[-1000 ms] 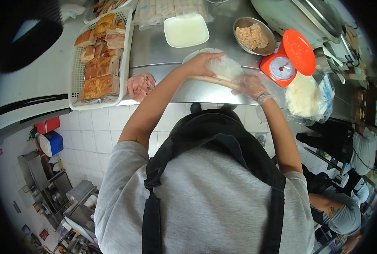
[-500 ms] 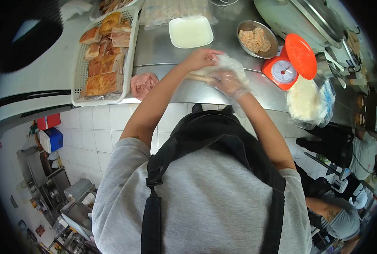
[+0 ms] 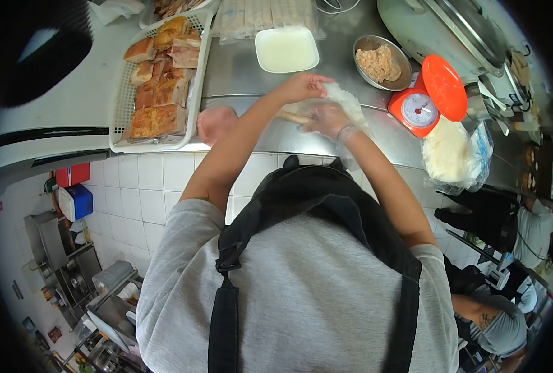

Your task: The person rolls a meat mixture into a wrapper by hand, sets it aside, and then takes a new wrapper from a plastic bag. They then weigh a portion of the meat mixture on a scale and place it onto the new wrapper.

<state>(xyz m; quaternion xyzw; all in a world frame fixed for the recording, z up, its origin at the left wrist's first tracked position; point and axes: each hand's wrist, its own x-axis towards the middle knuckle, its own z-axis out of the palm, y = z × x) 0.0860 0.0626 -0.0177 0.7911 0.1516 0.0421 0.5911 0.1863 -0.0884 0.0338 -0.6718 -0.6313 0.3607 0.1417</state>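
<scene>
My bare left hand (image 3: 305, 87) pinches the far left edge of a thin, whitish dough sheet (image 3: 346, 98) on the steel counter. My right hand (image 3: 328, 120), in a clear plastic glove, is closed over a wooden rolling pin (image 3: 292, 116). The pin's pale end sticks out to the left, and the hand hides the rest. Beyond my left hand is a square white dish (image 3: 287, 50) with pale contents. A metal bowl (image 3: 403, 73) of orange-pink filling (image 3: 378, 63) stands to the right of it.
Left is a white basket (image 3: 116, 117) of wrapped browned slabs (image 3: 155, 121), with a pink lump (image 3: 216, 125) beside it. Right are an orange scale (image 3: 418, 112) and a bag of white dough (image 3: 447, 149). A big lidded pot (image 3: 407, 25) stands behind. Other people (image 3: 506, 323) are at lower right.
The view has shifted slightly. My left hand still holds the sheet's edge, which now looks more lifted. My right hand stays on the rolling pin, which has shifted slightly.
</scene>
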